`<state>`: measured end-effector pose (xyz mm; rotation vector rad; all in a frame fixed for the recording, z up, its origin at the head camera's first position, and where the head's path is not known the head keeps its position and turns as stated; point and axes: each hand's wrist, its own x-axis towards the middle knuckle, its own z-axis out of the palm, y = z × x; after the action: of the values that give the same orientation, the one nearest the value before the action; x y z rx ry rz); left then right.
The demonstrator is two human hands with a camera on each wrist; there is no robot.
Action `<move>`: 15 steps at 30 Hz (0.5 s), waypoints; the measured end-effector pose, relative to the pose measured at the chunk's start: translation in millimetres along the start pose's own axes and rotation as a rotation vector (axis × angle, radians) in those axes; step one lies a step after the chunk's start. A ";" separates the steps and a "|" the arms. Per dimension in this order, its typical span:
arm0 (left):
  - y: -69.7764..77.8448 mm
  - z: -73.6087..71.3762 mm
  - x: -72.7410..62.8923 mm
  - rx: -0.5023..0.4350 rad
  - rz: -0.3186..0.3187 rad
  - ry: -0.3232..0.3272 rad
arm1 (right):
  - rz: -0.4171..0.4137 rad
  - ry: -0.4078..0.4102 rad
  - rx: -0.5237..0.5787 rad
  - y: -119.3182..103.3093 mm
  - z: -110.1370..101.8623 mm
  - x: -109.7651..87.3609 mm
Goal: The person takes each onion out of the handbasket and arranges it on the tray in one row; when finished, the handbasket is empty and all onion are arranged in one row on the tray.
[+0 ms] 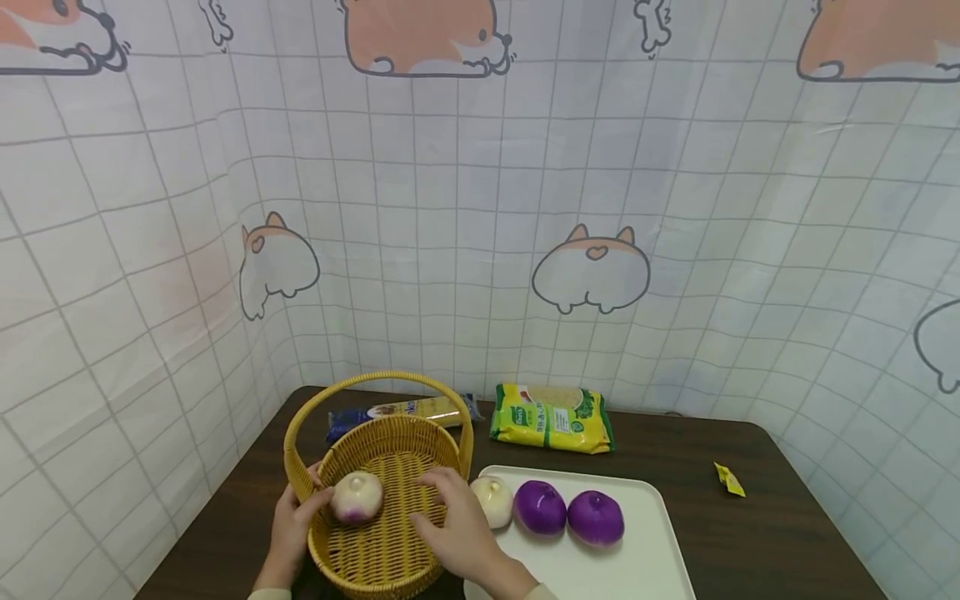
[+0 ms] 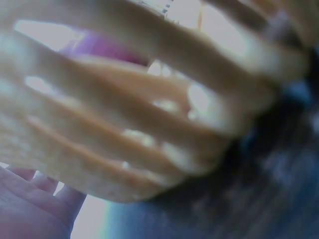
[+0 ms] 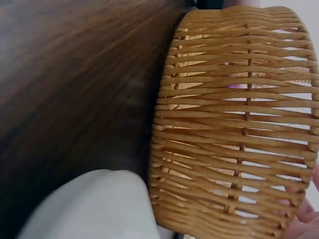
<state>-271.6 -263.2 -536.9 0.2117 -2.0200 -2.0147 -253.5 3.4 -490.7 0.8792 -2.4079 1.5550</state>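
A yellow woven basket (image 1: 386, 587) with a tall arched handle stands on the table's left side. Inside it, against the left wall, lies a round white onion-like vegetable (image 1: 357, 497) with a purple patch. My left hand (image 1: 291, 525) holds the basket's left rim, its thumb close to that vegetable. The left wrist view is blurred and filled by the wickerwork (image 2: 114, 104). Over the basket's right rim, my right hand (image 1: 467, 529) has thumb and fingers apart with nothing between them. The basket's outer wall (image 3: 234, 124) appears in the right wrist view.
Right of the basket, a white tray (image 1: 637, 575) bears a white vegetable (image 1: 492, 502) and two purple ones (image 1: 540, 508). Behind are a blue-ended pasta packet (image 1: 405, 410) and a yellow-green food bag (image 1: 552, 418). A small yellow wrapper (image 1: 729, 480) lies at right on the dark table (image 1: 780, 542).
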 end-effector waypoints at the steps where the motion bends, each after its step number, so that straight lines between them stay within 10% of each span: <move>1: -0.1 -0.3 0.3 0.000 -0.003 -0.002 | 0.004 -0.014 -0.019 -0.6 1.6 2.2; 15: -3.2 -0.5 1.1 0.011 0.012 0.012 | 0.075 -0.124 -0.099 -0.8 20.7 30.3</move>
<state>-272.9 -264.0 -540.0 0.2129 -2.0199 -1.9911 -274.0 -26.9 -486.8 0.9012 -2.6079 1.4314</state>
